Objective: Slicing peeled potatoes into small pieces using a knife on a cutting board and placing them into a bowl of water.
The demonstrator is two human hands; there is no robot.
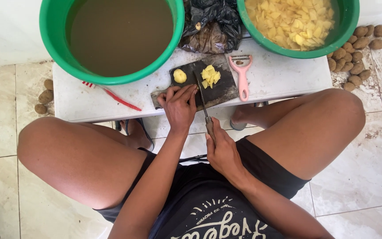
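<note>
A dark cutting board (223, 90) lies on a low white table (284, 79). On it sit a peeled yellow potato half (180, 75) and a small pile of cut potato pieces (210, 76). My left hand (180, 106) rests flat on the board's near edge, fingers together over something I cannot see. My right hand (221, 150) grips the handle of a knife (203, 102), whose blade points away across the board beside the left fingers.
A green basin of murky water (111, 35) stands at the back left, and a green basin of cut potato (298, 24) at the back right. Between them is a black plastic bag (211, 22). A pink peeler (242, 75), a red toothbrush (116, 98) and unpeeled potatoes (354, 53) on the floor lie around.
</note>
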